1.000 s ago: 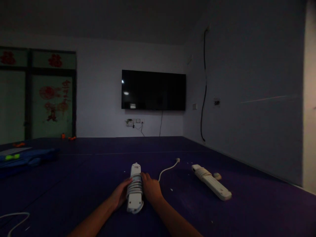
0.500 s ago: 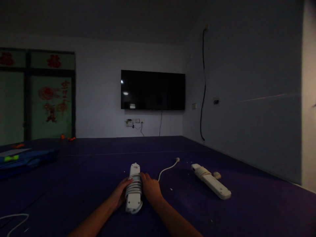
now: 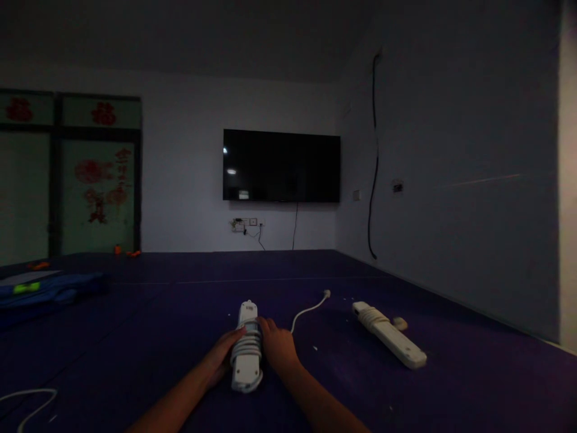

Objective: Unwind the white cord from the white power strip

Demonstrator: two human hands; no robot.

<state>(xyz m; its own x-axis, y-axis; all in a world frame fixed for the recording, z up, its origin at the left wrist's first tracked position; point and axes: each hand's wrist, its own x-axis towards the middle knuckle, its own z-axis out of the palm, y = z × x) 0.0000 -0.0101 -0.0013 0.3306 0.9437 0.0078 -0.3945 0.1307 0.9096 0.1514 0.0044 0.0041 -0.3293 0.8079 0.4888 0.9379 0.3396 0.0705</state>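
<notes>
A white power strip [image 3: 247, 364] lies underside up on the purple surface in front of me, its cord [image 3: 247, 346] wound several times round its middle. My left hand [image 3: 222, 356] grips the strip from the left, thumb over the windings. On the other side my right hand [image 3: 277, 344] is closed at the cord, its fingertips against the upper windings. The cord's free end runs out behind the right hand to a plug [image 3: 327, 294] on the surface. Further right lies a second white power strip [image 3: 394, 340], wrapped with its own cord.
The purple surface [image 3: 148, 337] reaches to the walls. Folded blue cloth [image 3: 58, 291] lies at left, with small orange objects [image 3: 38, 264] behind it. A white cable [image 3: 36, 392] curves at the lower left. A television [image 3: 282, 165] hangs on the far wall.
The whole view has shifted slightly, so everything sits a little further right and lower. Both hands stay on the wound power strip in nearly the same pose.
</notes>
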